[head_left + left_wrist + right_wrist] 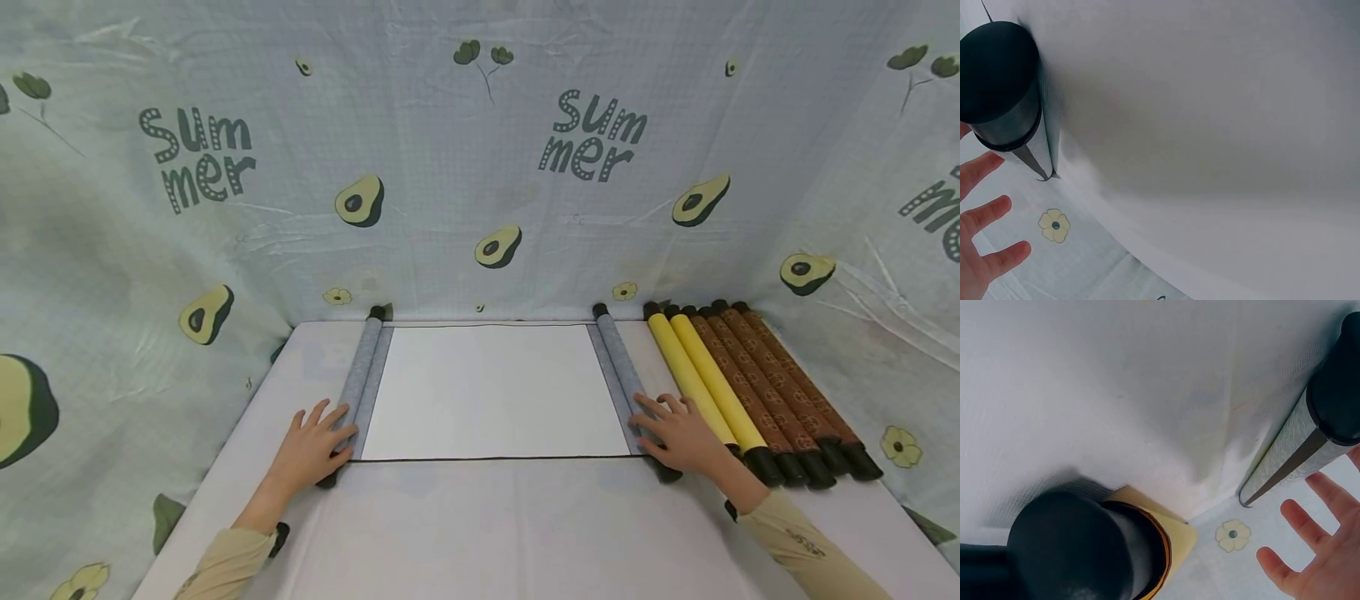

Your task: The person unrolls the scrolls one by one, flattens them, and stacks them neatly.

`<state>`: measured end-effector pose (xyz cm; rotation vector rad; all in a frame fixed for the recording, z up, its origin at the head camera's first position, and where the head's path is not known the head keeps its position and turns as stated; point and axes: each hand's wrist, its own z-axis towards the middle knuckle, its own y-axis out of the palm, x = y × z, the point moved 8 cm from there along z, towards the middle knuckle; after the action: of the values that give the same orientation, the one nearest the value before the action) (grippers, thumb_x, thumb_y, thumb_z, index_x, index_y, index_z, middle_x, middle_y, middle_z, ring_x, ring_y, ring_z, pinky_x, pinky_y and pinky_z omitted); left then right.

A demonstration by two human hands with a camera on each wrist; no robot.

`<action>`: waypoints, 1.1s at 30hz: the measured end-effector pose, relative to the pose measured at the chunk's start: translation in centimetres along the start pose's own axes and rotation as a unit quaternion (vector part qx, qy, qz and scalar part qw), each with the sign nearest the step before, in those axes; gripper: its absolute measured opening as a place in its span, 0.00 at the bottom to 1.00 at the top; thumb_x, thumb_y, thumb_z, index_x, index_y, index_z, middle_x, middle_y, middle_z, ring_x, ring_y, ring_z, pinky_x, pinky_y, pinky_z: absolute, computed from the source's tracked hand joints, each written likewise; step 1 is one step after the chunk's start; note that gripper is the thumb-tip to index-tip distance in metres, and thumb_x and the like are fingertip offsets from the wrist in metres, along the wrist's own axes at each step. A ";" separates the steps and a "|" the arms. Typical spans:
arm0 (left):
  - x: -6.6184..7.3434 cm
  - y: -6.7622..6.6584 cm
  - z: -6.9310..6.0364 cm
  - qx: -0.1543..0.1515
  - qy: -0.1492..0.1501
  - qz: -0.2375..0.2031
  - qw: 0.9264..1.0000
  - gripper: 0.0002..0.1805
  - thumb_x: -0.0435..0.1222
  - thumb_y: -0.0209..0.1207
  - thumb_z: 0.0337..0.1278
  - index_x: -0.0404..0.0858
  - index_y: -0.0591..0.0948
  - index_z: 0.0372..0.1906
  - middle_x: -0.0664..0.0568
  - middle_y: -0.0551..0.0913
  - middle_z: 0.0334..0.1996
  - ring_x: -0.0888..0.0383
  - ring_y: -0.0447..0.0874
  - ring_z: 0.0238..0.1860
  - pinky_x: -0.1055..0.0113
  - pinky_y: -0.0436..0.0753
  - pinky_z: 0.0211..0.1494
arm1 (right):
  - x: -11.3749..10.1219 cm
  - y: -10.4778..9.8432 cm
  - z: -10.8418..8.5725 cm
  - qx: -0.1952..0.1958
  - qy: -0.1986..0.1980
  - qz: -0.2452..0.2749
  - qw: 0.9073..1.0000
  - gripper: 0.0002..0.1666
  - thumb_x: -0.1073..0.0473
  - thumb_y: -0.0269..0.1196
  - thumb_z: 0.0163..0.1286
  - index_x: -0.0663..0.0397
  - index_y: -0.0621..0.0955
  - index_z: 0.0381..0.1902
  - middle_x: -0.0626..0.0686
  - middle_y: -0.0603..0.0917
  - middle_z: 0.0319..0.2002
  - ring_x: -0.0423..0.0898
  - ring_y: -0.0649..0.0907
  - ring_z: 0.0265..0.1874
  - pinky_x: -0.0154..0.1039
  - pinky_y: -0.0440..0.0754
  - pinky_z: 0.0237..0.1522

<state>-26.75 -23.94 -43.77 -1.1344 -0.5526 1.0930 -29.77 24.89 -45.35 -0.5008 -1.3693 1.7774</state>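
Note:
A scroll (491, 387) with a white middle and grey borders lies unrolled on the table. On the near end of its left grey roller (362, 358) rests my left hand (311, 450), fingers spread. The right hand (681, 435) touches the near part of the right grey roller (618, 354), its fingers also apart. Both rollers have black end caps. In the left wrist view a black cap (1000, 72) stands beside the fingers (1007, 259). Spread fingers (1307, 528) show below the right roller's cap (1338, 394) in the right wrist view.
Two yellow rolls (693, 379) and several brown patterned rolls (776, 392), all with black ends, lie side by side right of the scroll. The white-covered table (495, 533) meets a cloth backdrop (435, 125) printed with avocados and lettering.

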 end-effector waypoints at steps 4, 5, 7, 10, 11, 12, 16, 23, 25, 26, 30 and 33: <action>0.2 0.1 0.1 -0.001 -0.001 0.000 1.000 0.16 0.43 0.64 0.42 0.44 0.83 0.40 0.43 0.77 0.50 0.40 0.68 0.55 0.40 0.69 0.47 | -0.1 0.0 -0.2 0.005 0.003 0.004 1.000 0.19 0.50 0.64 0.53 0.41 0.79 0.46 0.56 0.73 0.57 0.55 0.73 0.46 0.62 0.66 0.45; 0.2 0.1 0.1 -0.003 -0.002 0.001 1.000 0.16 0.44 0.64 0.42 0.44 0.83 0.40 0.44 0.77 0.50 0.40 0.68 0.55 0.40 0.69 0.47 | -0.1 -0.1 -0.2 0.005 0.005 0.007 1.000 0.20 0.51 0.64 0.53 0.42 0.79 0.46 0.56 0.73 0.57 0.55 0.73 0.46 0.62 0.66 0.45; 0.2 0.1 0.1 -0.005 -0.003 0.004 1.000 0.16 0.44 0.63 0.43 0.44 0.83 0.40 0.44 0.77 0.51 0.40 0.68 0.55 0.40 0.69 0.47 | 0.0 -0.1 -0.3 0.003 0.009 0.009 1.000 0.20 0.50 0.63 0.54 0.43 0.78 0.47 0.57 0.73 0.57 0.55 0.73 0.47 0.61 0.66 0.44; 0.3 0.0 0.1 -0.004 -0.004 0.000 1.000 0.16 0.44 0.64 0.43 0.43 0.82 0.41 0.43 0.77 0.51 0.40 0.67 0.55 0.40 0.68 0.47 | 0.3 -0.2 -0.5 -0.003 0.020 0.013 1.000 0.21 0.50 0.62 0.56 0.44 0.77 0.49 0.58 0.72 0.58 0.56 0.72 0.48 0.59 0.67 0.43; 0.4 0.0 0.2 -0.005 -0.004 -0.003 1.000 0.17 0.44 0.64 0.43 0.43 0.82 0.41 0.43 0.77 0.51 0.40 0.67 0.56 0.40 0.68 0.48 | 0.4 -0.3 -0.6 -0.005 0.025 0.015 1.000 0.22 0.50 0.62 0.56 0.45 0.77 0.49 0.58 0.71 0.58 0.57 0.72 0.48 0.59 0.67 0.43; 0.4 -0.1 0.3 -0.005 -0.004 -0.006 1.000 0.17 0.43 0.64 0.43 0.43 0.82 0.42 0.43 0.77 0.51 0.40 0.67 0.56 0.40 0.68 0.48 | 0.5 -0.3 -0.6 -0.009 0.031 0.018 0.999 0.22 0.50 0.62 0.56 0.45 0.76 0.50 0.59 0.71 0.58 0.57 0.72 0.49 0.59 0.67 0.43; 0.9 -0.2 0.7 -0.009 -0.001 -0.012 1.000 0.18 0.42 0.63 0.43 0.42 0.82 0.43 0.43 0.77 0.51 0.40 0.67 0.56 0.40 0.68 0.49 | 1.4 -0.3 -0.9 -0.020 0.062 0.028 0.997 0.24 0.49 0.60 0.58 0.45 0.74 0.53 0.60 0.69 0.60 0.59 0.70 0.52 0.59 0.66 0.44; 2.1 -0.5 1.5 0.014 0.025 -0.025 0.999 0.16 0.42 0.63 0.45 0.43 0.81 0.43 0.43 0.77 0.50 0.41 0.69 0.54 0.41 0.68 0.49 | 3.3 -0.5 -1.0 -0.045 0.107 0.008 0.993 0.25 0.49 0.58 0.59 0.48 0.72 0.55 0.62 0.67 0.60 0.61 0.69 0.51 0.61 0.67 0.43; 2.6 -0.7 1.8 0.015 0.031 -0.027 0.999 0.16 0.42 0.62 0.46 0.44 0.81 0.44 0.43 0.77 0.50 0.41 0.69 0.54 0.42 0.68 0.49 | 3.9 -0.4 -1.1 -0.057 0.122 -0.003 0.991 0.26 0.49 0.57 0.60 0.49 0.71 0.56 0.63 0.67 0.60 0.62 0.69 0.50 0.60 0.67 0.42; 2.8 -0.7 1.9 0.015 0.034 -0.027 0.999 0.16 0.42 0.62 0.46 0.44 0.81 0.44 0.43 0.77 0.50 0.41 0.69 0.54 0.43 0.68 0.50 | 4.2 -0.4 -1.2 -0.062 0.129 -0.006 0.990 0.26 0.49 0.57 0.61 0.50 0.71 0.56 0.64 0.67 0.60 0.62 0.69 0.50 0.60 0.67 0.42; 3.8 -1.1 2.2 0.035 0.056 -0.018 0.998 0.16 0.42 0.63 0.45 0.44 0.81 0.43 0.44 0.78 0.49 0.42 0.71 0.52 0.44 0.70 0.48 | 4.8 -0.7 -1.3 -0.063 0.146 -0.019 0.987 0.26 0.50 0.57 0.61 0.52 0.70 0.56 0.65 0.67 0.58 0.65 0.70 0.47 0.60 0.68 0.40; 4.5 -1.6 2.2 0.061 0.080 -0.016 0.995 0.17 0.41 0.65 0.41 0.44 0.81 0.42 0.45 0.79 0.48 0.42 0.73 0.50 0.44 0.72 0.46 | 5.1 -0.7 -1.5 -0.060 0.156 -0.022 0.986 0.27 0.51 0.58 0.60 0.54 0.70 0.56 0.67 0.68 0.58 0.66 0.71 0.46 0.60 0.68 0.39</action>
<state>-26.09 -18.95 -42.18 -1.0922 -0.3727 0.9856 -31.44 29.93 -44.34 -0.7729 -1.2594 1.5128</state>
